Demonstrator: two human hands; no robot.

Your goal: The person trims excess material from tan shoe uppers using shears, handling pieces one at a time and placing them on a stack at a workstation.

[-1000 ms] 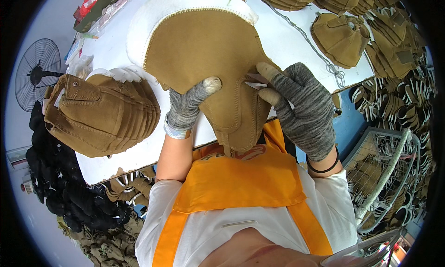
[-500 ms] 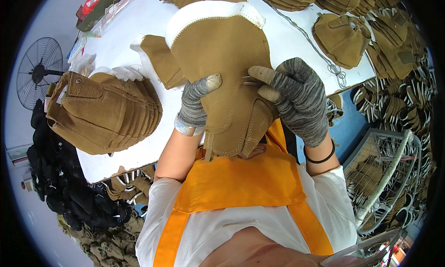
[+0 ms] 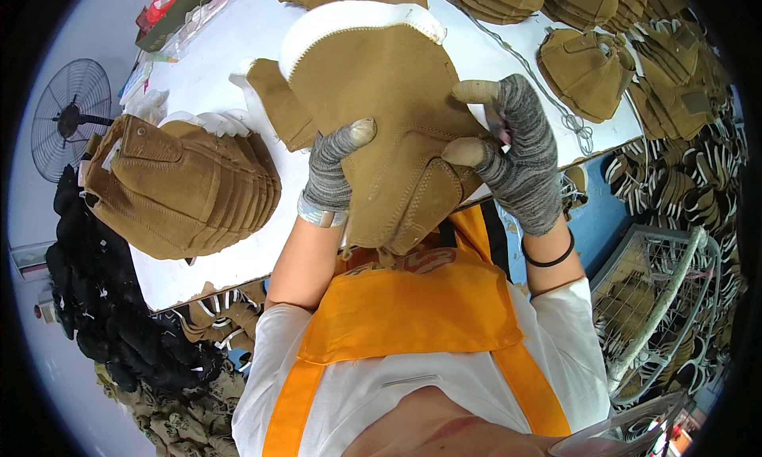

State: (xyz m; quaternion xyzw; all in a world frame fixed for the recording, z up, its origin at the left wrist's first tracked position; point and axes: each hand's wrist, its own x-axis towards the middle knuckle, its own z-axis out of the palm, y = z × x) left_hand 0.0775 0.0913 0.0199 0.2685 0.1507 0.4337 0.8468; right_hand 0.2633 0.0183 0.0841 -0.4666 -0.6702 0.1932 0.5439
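Observation:
A brown suede shoe upper (image 3: 381, 84) with a white padded top edge and rows of pale stitching is held up in front of me, above the table's near edge. My left hand (image 3: 333, 163), in a grey knitted glove with bare fingertips, grips its left side, thumb on top and the other fingers hidden beneath. My right hand (image 3: 520, 151), gloved alike, is at the right edge, with thumb and forefinger apart and the thumb tip against the suede. Inside its curled palm sits a small dark, metallic tool (image 3: 498, 124), mostly hidden, its kind unclear.
A stack of nested brown uppers (image 3: 182, 191) stands on the white table (image 3: 198, 84) at left. More uppers (image 3: 583, 72) and a grey cord (image 3: 528, 64) lie at right. A wire cart (image 3: 655, 298) stands lower right, a fan (image 3: 71, 120) far left, black items (image 3: 119, 322) below it.
My right hand has opened its thumb and forefinger wider and drawn the metal tip back from the stitching into the palm. The upper has tilted and shifted slightly upward.

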